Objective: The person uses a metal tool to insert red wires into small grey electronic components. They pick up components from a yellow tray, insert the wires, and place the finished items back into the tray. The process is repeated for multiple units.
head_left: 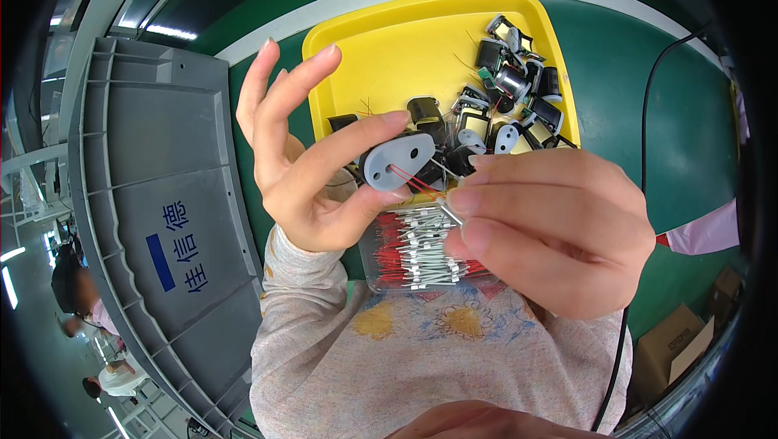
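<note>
Here, the left hand (304, 164) pinches a grey oval-faced part (397, 165) at frame centre, other fingers raised; the right hand (559, 228), centre right, grips a slim metallic piece (450, 212) by red wires (412, 181) leading from that face. Working the wires seems the step, likely calling next for a steady pinch and gentle pull. Lower centre, red-leaded white pieces (425, 253); upper centre, a yellow tray (365, 58) of black-cased parts (490, 54).

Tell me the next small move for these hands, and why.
Probably ease the right hand slightly toward the black part with a grey oval face, keeping the left hand steady: thin red wires run between a hole in that face and the slim silvery piece the right hand pinches, with some wire exposed in the gap.
</note>
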`<state>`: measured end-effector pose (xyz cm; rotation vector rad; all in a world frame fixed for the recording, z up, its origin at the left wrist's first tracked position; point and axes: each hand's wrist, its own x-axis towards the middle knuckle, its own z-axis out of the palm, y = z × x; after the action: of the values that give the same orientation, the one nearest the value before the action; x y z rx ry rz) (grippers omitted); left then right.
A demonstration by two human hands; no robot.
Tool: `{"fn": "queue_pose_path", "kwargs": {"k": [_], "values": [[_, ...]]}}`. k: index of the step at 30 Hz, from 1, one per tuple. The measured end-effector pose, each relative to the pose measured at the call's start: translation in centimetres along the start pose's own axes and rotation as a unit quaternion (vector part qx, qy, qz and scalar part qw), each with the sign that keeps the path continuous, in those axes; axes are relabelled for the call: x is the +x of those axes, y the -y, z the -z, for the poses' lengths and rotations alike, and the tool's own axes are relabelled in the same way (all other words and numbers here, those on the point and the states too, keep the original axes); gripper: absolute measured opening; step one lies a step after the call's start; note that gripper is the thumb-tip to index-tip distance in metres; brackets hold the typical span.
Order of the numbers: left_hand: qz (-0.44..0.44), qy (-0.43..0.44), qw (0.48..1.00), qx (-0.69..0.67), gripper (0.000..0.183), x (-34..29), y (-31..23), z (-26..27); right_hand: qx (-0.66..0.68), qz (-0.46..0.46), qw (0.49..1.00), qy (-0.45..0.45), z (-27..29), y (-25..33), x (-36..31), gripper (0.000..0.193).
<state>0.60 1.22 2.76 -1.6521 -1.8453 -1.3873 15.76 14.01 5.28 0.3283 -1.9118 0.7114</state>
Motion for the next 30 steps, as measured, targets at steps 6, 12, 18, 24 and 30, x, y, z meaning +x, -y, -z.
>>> {"fn": "queue_pose_path", "kwargs": {"k": [6,12,18,24,30], "values": [[0.001,0.003,1.000,0.006,0.041,-0.1,-0.1,0.1,-0.003,0.006,1.000,-0.004,-0.1,-0.1,0.0,0.030],[-0.011,0.013,1.000,0.010,0.039,0.0,0.1,0.2,-0.008,-0.009,1.000,0.008,-0.2,0.0,-0.3,0.032],[-0.063,0.076,0.994,0.054,0.033,0.5,-0.3,0.6,0.019,-0.059,0.996,0.058,0.0,-1.0,-0.3,0.027],[0.036,0.024,0.986,-0.163,0.039,-0.1,-0.8,-0.7,0.046,-0.131,0.989,0.044,-0.1,-1.3,0.0,0.023],[0.030,0.050,0.980,-0.189,0.040,-0.1,-0.8,-0.1,-0.021,-0.114,0.992,0.054,-0.2,-1.0,0.0,0.024]]}}
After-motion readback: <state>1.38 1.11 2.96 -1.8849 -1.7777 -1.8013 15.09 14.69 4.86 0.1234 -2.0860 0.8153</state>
